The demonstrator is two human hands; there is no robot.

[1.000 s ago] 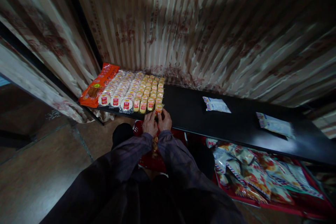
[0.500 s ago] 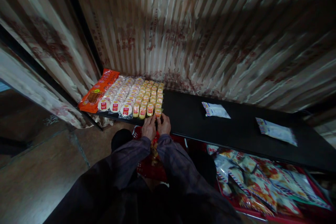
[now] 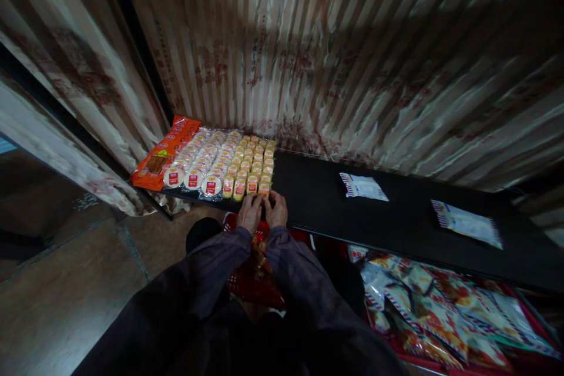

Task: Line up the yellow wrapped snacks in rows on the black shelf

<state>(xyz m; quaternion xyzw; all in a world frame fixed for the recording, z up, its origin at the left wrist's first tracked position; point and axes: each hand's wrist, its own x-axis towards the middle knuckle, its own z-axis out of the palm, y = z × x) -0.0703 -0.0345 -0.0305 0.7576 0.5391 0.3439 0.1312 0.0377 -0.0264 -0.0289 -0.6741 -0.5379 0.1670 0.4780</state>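
Left hand (image 3: 250, 212) and right hand (image 3: 277, 210) side by side at black shelf (image 3: 326, 200) front edge, fingertips on nearest yellow snack packet (image 3: 264, 188); can't tell whether they grip it.

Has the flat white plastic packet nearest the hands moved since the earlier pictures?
No. The flat white plastic packet keeps its gap to the yellow snack rows on the black shelf.

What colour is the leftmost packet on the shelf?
The packet is orange; the head view shows it.
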